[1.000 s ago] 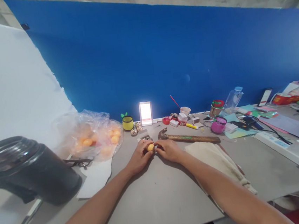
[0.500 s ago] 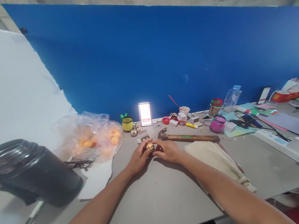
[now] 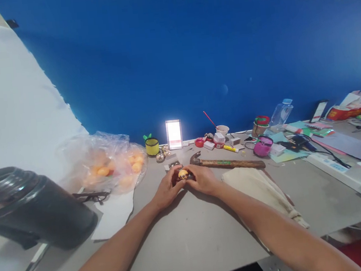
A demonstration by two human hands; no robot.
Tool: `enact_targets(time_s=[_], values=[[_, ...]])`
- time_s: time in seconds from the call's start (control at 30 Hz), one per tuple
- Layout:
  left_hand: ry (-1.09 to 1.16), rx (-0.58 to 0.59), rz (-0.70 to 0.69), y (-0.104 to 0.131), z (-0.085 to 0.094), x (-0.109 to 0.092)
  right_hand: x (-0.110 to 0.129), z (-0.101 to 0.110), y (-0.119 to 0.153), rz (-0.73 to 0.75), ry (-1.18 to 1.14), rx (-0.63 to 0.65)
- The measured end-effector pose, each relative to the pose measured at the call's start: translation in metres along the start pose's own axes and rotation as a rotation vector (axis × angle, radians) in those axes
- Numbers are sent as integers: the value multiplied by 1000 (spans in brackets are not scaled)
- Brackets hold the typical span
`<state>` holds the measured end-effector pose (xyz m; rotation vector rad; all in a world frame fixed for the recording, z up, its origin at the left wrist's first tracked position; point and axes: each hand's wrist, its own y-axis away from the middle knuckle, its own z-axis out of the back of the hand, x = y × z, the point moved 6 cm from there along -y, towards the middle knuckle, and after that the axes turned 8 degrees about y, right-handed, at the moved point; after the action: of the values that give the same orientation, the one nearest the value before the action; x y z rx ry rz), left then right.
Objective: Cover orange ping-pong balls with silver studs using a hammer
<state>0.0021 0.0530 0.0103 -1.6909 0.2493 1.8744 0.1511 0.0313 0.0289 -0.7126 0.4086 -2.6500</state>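
Between the fingertips of both hands sits a small orange ball (image 3: pixel 183 175) with dark, shiny bits around its lower part. My left hand (image 3: pixel 168 188) grips it from the left, fingers curled round its side. From the right, my right hand (image 3: pixel 203 179) closes on it too, thumb near the other thumb. A small open box (image 3: pixel 172 166) with dark bits in it lies just beyond the left fingers. Behind the right hand rests a hammer (image 3: pixel 228 163) with a wooden handle. The ball's underside is hidden by the thumbs.
At left stand a dark thermos (image 3: pixel 47 208) and a plastic bag of orange balls (image 3: pixel 103 168). A bright phone screen (image 3: pixel 174 134) leans at the back. Beige cloth (image 3: pixel 253 192) lies under the right forearm. A power strip (image 3: pixel 340 175) and papers lie farther right.
Both hands have closed round the ball, the right now against it. More of the ball's orange top shows. The view has shifted slightly.
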Motion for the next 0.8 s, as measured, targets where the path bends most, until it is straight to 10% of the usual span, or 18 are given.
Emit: enact_targets(time_s=[0.8], values=[[44, 20, 31, -3, -3, -3, -10, 9, 2, -63, -72, -40]])
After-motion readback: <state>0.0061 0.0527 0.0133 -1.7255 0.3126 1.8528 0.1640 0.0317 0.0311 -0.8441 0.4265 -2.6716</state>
